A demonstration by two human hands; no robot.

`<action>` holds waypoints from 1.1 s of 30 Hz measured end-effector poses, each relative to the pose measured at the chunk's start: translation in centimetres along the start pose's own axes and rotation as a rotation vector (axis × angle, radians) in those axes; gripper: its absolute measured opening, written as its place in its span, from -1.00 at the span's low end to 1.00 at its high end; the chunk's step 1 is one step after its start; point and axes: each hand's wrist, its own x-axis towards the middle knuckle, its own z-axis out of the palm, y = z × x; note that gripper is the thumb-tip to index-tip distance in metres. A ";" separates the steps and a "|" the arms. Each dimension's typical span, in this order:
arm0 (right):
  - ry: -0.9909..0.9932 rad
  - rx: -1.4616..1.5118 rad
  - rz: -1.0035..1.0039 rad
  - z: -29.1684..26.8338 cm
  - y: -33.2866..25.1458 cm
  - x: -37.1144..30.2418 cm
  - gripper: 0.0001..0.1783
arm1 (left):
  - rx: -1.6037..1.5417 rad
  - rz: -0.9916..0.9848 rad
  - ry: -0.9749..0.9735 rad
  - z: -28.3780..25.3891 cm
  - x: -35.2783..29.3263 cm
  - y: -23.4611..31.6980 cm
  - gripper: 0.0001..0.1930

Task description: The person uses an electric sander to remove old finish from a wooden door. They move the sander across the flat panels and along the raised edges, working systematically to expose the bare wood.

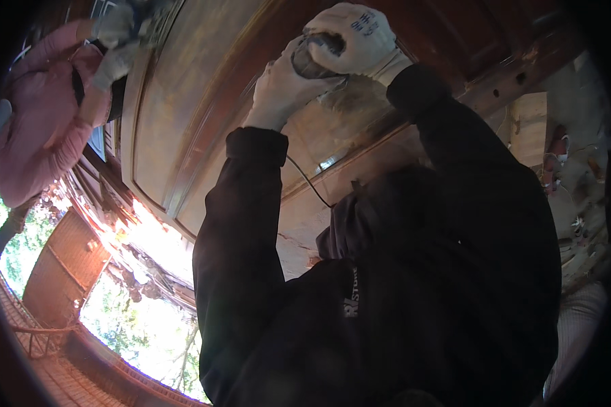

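My left hand (282, 91), in a pale work glove, is closed against my right at the upper middle. My right hand (353, 41), in a similar glove with dark marks on its back, curls over from above. Between them a dark grey patch (307, 62) shows; whether it is a held thing or a glove's palm I cannot tell. Both hands are over a panelled wooden door (210, 102). Its surface is pale and dull in parts, reddish brown elsewhere. Below the hands is a smeared grey-brown patch (349, 102). A thin black cord (309, 180) runs near my left cuff.
At the upper left, a co-worker in a pink top (54, 129) works with gloved hands (115, 64) near a blurred dark tool. Dark red-brown panelled wood (455, 34) lies beyond my hands. Debris (577, 203) litters the right side. An orange-brown mesh structure (64, 261) stands at the lower left.
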 end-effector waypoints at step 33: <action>0.079 0.057 0.118 4.4 -5.2 -2.8 -0.67 | 0.137 -0.018 -0.126 -2.4 -3.1 -4.5 0.04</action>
